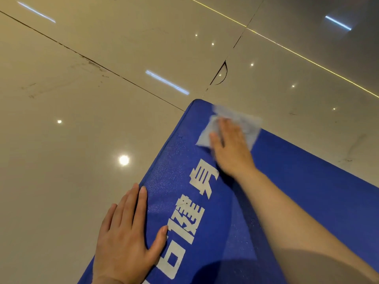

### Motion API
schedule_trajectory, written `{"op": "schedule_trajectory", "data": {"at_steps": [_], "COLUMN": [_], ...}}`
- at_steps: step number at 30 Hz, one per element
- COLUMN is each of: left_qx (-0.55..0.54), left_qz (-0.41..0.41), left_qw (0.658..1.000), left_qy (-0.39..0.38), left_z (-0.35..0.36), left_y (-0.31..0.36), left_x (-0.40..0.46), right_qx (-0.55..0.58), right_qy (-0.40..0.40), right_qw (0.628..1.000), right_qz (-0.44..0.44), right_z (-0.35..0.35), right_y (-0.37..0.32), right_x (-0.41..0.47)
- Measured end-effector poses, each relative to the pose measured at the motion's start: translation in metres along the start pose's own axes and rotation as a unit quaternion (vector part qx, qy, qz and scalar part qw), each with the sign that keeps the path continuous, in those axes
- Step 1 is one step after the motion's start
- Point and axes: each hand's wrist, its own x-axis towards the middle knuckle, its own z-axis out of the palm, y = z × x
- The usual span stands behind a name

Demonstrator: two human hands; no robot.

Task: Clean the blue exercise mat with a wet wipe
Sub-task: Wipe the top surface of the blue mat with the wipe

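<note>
Two flat hands: right hand [231,148] presses wet wipe [249,125] onto blue exercise mat [307,181] (far corner); left hand [127,230], fingers straight, steadies its edge.

The blue exercise mat [287,181] has a leather-like vinyl skin with a fine pebbled grain and a low sheen, faintly speckled near its middle. Its rounded edge looks padded, with a raised seam running along the left side. The white characters [196,203] printed on it are matt, and their paint is cracked and worn at the edges. The wet wipe [244,124] is a thin, soft, non-woven white sheet, creased and slightly translucent, so the blue shows through it. The floor [82,119] is of large beige polished tiles, glossy enough to mirror ceiling lights, with dark scuffs and thin dark joints.
</note>
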Motion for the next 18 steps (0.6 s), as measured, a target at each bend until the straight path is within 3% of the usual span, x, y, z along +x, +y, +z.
{"op": "schedule_trajectory", "data": {"at_steps": [2, 4, 7, 13, 15, 18], "left_qx": [-0.011, -0.017, -0.015, -0.020, -0.022, -0.027], "left_qz": [0.000, 0.006, 0.016, 0.022, 0.021, 0.016], "left_qw": [1.000, 1.000, 0.999, 0.999, 0.998, 0.998], "left_qy": [0.007, 0.012, 0.024, 0.041, 0.046, 0.051], "left_z": [0.000, 0.001, 0.001, 0.000, 0.002, 0.004], "left_y": [0.000, 0.001, 0.001, 0.002, 0.002, -0.002], "left_x": [0.000, 0.000, 0.001, 0.001, 0.001, 0.000], "right_qx": [-0.015, -0.068, -0.065, -0.110, -0.123, -0.131], "right_qy": [0.005, 0.005, -0.003, -0.104, -0.091, -0.047], "right_qw": [0.995, 0.989, 0.993, 0.985, 0.984, 0.990], "right_qz": [0.103, 0.134, 0.102, -0.087, -0.087, 0.002], "right_z": [-0.006, 0.001, 0.016, 0.017, 0.008, 0.006], "right_y": [0.010, 0.004, -0.025, -0.054, -0.030, -0.004], "right_x": [0.013, 0.024, 0.035, 0.048, 0.049, 0.034]}}
